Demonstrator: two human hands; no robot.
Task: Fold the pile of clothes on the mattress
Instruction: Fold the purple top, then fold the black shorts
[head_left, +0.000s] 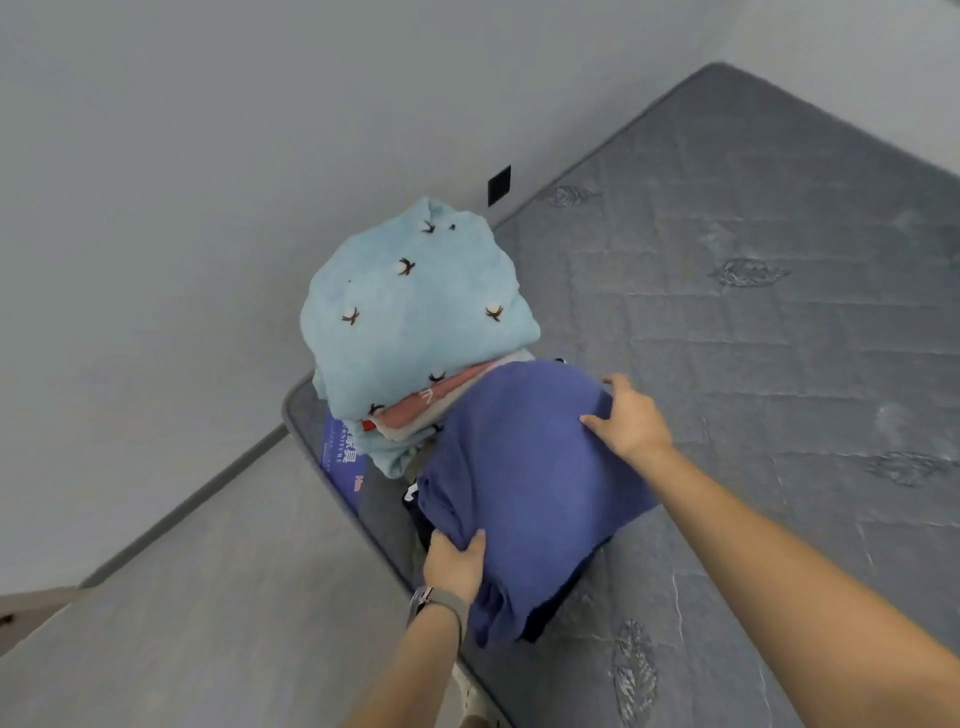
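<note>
Garment, purple (524, 467), lies at 6 o'clock of the pale blue pile (415, 317) on the mattress (779, 322). Left hand (454, 564) grips its near edge; right hand (631, 421) pinches the far edge. Recommended: keep edges taut and aligned while folding.

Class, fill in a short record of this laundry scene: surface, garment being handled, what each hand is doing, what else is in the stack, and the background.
surface: grey quilted mattress
garment in hand: folded purple-blue knit garment
left hand: grips the garment's near edge, thumb on top
right hand: holds the garment's far edge
stack beside it: light blue fleece blanket with small dark motifs on top, pink cloth under it
under the purple garment: a dark cloth, kind unclear
background: plain grey wall with a black square plate
</note>
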